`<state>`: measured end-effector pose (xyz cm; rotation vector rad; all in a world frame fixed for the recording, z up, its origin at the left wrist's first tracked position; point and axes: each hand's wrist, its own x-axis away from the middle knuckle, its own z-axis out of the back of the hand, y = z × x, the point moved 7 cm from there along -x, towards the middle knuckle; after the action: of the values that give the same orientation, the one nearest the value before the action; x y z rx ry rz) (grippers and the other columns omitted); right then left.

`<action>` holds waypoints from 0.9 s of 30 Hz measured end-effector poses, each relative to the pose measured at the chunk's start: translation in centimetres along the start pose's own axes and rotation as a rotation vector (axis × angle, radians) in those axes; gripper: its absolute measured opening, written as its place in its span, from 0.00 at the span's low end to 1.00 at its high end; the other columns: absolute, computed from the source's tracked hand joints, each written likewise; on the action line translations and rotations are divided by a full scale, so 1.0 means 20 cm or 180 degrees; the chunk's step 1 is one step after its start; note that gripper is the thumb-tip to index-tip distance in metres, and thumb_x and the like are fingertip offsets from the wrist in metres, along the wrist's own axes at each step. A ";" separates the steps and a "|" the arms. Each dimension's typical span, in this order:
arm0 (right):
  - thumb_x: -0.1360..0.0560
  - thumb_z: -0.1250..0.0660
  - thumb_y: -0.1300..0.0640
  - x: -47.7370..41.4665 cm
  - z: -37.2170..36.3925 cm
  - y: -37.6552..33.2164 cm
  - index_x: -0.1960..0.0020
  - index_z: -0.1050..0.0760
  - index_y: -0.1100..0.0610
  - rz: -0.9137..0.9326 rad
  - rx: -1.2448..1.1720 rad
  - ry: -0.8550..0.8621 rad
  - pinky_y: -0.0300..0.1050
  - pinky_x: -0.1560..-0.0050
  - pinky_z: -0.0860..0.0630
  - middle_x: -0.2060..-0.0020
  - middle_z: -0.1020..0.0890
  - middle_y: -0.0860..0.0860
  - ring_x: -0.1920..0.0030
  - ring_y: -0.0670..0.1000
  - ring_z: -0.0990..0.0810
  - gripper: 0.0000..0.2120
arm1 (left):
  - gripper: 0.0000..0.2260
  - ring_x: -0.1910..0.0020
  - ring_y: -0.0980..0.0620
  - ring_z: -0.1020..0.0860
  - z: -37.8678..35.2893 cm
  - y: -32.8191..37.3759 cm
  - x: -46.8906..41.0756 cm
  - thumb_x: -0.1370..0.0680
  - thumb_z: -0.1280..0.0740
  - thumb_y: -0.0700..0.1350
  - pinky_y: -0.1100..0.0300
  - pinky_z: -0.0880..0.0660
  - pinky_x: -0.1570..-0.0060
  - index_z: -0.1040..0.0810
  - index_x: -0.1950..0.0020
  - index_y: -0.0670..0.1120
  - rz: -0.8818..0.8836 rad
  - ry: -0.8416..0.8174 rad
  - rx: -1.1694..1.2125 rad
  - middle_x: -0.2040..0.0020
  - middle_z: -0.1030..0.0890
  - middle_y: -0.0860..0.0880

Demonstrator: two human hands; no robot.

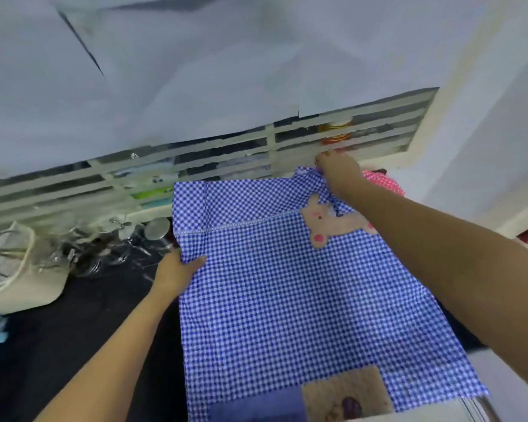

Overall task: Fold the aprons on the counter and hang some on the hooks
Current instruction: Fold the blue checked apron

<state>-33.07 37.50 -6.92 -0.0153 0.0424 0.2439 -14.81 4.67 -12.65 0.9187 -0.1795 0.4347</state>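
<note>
A blue and white checked apron (275, 287) with a tan animal patch lies spread on the dark counter (83, 324). My left hand (179, 269) grips the apron's left edge, fingers curled under the cloth. My right hand (339, 175) pinches the far right corner of the apron near the window slats. A red patterned cloth (381, 182) shows behind my right wrist, mostly hidden.
A white bag (22, 284) with glassware and metal lids (156, 228) stands at the left of the counter. Louvred window slats (226, 166) run along the back, under a pale sheet covering. A white wall (500, 141) is at the right.
</note>
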 end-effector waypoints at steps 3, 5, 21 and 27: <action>0.27 0.32 0.64 0.02 -0.06 0.08 0.32 0.32 0.59 -0.0070 0.0192 0.0264 0.58 0.34 0.35 0.32 0.33 0.62 0.32 0.63 0.35 0.24 | 0.14 0.53 0.46 0.22 -0.09 -0.13 -0.05 0.23 0.30 0.43 0.54 0.27 0.52 0.22 0.41 0.38 0.0364 0.0074 0.0065 0.44 0.19 0.40; 0.29 0.32 0.66 0.08 -0.03 0.13 0.32 0.32 0.58 -0.0165 0.0174 0.0658 0.58 0.34 0.36 0.32 0.32 0.61 0.32 0.63 0.35 0.26 | 0.12 0.55 0.46 0.23 -0.15 -0.18 -0.06 0.23 0.30 0.42 0.54 0.28 0.53 0.21 0.44 0.36 0.0584 0.0170 0.0239 0.45 0.19 0.39; 0.18 0.48 0.44 0.30 -0.11 0.57 0.22 0.53 0.53 -0.0958 -0.1285 0.0477 0.54 0.28 0.42 0.22 0.52 0.56 0.26 0.57 0.40 0.29 | 0.16 0.46 0.38 0.22 -0.22 -0.19 -0.18 0.24 0.29 0.45 0.50 0.26 0.48 0.23 0.45 0.34 0.0815 0.0610 0.0410 0.44 0.20 0.37; 0.21 0.37 0.58 0.68 -0.22 0.23 0.28 0.35 0.58 -0.0014 -0.1433 0.0001 0.56 0.38 0.27 0.29 0.33 0.56 0.34 0.58 0.29 0.22 | 0.37 0.27 0.39 0.40 -0.25 -0.10 -0.05 0.26 0.27 0.47 0.44 0.41 0.28 0.44 0.26 0.35 0.0221 0.1197 -0.0228 0.27 0.39 0.36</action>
<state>-21.15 45.20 -11.88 -0.4632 -0.0130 0.2449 -14.89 7.35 -17.52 0.7472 0.1164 0.6528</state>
